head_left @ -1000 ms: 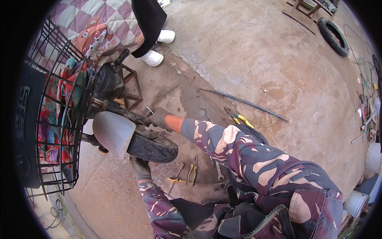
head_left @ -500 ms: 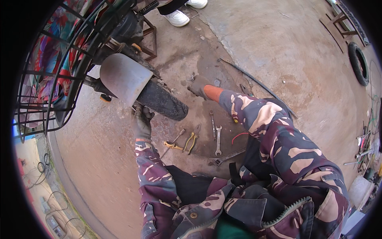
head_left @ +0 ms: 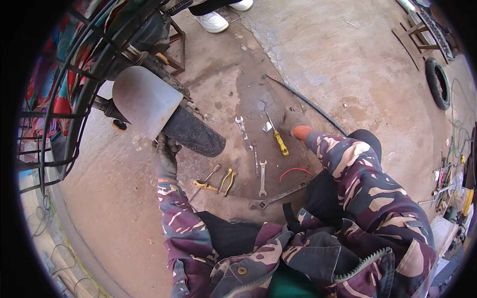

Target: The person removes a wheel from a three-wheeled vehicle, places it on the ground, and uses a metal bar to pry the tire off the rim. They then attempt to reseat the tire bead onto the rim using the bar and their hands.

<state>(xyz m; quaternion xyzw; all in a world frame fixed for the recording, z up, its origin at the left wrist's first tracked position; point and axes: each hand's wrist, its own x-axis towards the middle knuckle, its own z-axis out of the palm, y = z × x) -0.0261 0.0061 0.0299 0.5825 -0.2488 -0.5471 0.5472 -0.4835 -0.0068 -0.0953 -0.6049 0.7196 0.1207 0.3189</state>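
My left hand (head_left: pixel 166 158), in a dirty grey work glove, is closed at the lower edge of the grey mudguard (head_left: pixel 146 102), beside the worn black tyre (head_left: pixel 196 131). What its fingers hold is hidden. My right hand (head_left: pixel 295 120), gloved too, is low over the floor, just right of a yellow-handled screwdriver (head_left: pixel 281 144); its fingers are blurred. An open-ended spanner (head_left: pixel 243 132) lies left of that screwdriver. Nearer me are a darker spanner (head_left: pixel 256 158), another open-ended spanner (head_left: pixel 263 178), yellow-handled pliers (head_left: pixel 229 182), a second yellow-handled screwdriver (head_left: pixel 205 186) and an adjustable wrench (head_left: pixel 282 195).
A black wire basket (head_left: pixel 74 116) with colourful cloth hangs at the upper left. A long dark strip (head_left: pixel 308 103) and a red piece of tube (head_left: pixel 294 171) lie on the concrete. Another person's white shoe (head_left: pixel 212 22) stands at the back. A loose tyre (head_left: pixel 437 83) lies far right.
My right hand has moved right, away from the tyre, leaving an open-ended spanner on the floor. The yellow screwdriver, mostly covered before, now shows. My left hand keeps its place at the wheel.
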